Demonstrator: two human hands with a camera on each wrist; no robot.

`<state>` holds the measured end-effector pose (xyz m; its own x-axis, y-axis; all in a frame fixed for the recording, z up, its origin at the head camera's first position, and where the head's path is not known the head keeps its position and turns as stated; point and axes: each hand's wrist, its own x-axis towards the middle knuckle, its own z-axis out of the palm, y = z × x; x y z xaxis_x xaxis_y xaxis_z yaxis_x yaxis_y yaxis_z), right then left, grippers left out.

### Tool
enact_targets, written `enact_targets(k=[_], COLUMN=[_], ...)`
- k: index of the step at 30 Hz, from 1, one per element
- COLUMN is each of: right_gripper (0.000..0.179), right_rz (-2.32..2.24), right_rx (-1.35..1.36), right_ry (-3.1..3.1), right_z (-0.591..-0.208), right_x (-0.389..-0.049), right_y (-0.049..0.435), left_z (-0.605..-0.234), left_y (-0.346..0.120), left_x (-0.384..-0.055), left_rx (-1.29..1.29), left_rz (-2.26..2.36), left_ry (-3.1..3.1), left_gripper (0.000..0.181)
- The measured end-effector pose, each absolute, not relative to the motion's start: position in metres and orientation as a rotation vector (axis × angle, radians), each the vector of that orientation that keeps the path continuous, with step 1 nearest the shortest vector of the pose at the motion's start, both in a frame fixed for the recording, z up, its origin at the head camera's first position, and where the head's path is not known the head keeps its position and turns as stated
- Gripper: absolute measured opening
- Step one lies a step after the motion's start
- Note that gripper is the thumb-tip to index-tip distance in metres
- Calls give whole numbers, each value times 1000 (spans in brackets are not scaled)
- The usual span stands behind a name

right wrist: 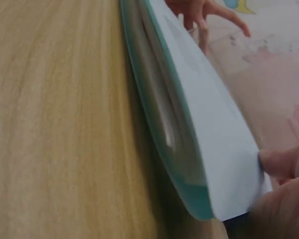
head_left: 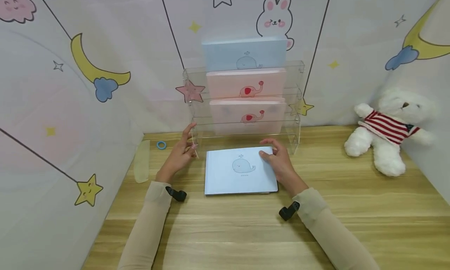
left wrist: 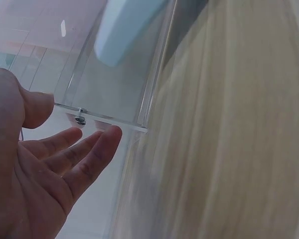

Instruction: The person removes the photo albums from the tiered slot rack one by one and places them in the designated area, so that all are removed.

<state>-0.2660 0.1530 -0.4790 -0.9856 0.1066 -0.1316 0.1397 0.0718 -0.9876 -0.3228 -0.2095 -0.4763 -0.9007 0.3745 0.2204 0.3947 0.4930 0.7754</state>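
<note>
A light-blue booklet (head_left: 242, 180) with a whale drawing is in front of a clear acrylic rack (head_left: 295, 109). My right hand (head_left: 281, 162) pinches its right edge, thumb on the cover. In the right wrist view the booklet (right wrist: 224, 144) is tilted above the wood, and its teal-edged back cover stands a little apart from the pages. My left hand (head_left: 180, 156) holds the rack's left side panel. In the left wrist view, the thumb and fingers of the left hand (left wrist: 45, 184) lie on either side of the panel edge.
In the rack's tiers stand a blue whale booklet (head_left: 225, 53) and two pink elephant booklets (head_left: 225, 84). A blue ring (head_left: 161, 145) and a pale yellowish strip (head_left: 141, 164) lie at left. A white teddy bear (head_left: 384, 129) sits at right. A patterned backdrop (head_left: 147, 35) rises behind.
</note>
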Motion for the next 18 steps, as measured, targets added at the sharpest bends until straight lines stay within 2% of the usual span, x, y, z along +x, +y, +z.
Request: enact_targets(k=[18], right_gripper=[85], right_rz=[-1808], right_rx=[31], right_ry=[2426], right_z=[-489], right_x=[-266], right_y=[159], left_z=[-478], left_y=[-211], left_x=[-324], left_rx=[-724], left_rz=[-1401], left_ry=[-2679], left_gripper=[79])
